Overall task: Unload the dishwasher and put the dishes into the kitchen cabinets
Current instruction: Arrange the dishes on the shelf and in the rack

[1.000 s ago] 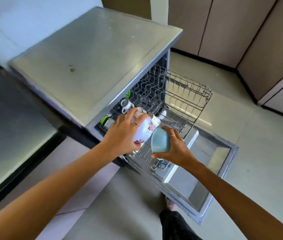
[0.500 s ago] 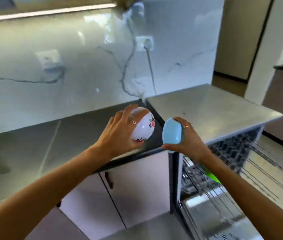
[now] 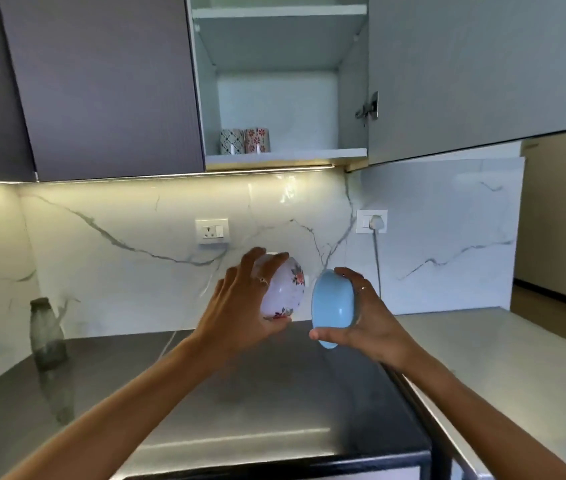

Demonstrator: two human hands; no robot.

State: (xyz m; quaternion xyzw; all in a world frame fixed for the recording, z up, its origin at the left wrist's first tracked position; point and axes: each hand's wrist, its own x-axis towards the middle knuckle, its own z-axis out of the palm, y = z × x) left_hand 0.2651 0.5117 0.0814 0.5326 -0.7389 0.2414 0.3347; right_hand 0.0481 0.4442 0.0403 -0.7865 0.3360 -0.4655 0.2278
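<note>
Blue bowl (image 3: pixel 333 308) tipping on edge, long axis upright, opening hidden and turned toward the right hand (image 3: pixel 373 322), being clasped there between thumb below and curled fingers above. White floral bowl (image 3: pixel 283 292) tilting likewise just left of it, not touching, being gripped by the left hand (image 3: pixel 240 306), fingers partly covering its top. Both hovering above the grey counter (image 3: pixel 257 393), below the open cabinet (image 3: pixel 285 154) holding two patterned mugs (image 3: pixel 245 141).

White bowl (image 3: pixel 285 289), red-and-dark floral print. Pale blue bowl (image 3: pixel 332 308) at its 3 o'clock. Two patterned mugs (image 3: pixel 244 141): dark lattice, red flowers. White marble backsplash (image 3: pixel 136 216), grey veins.
</note>
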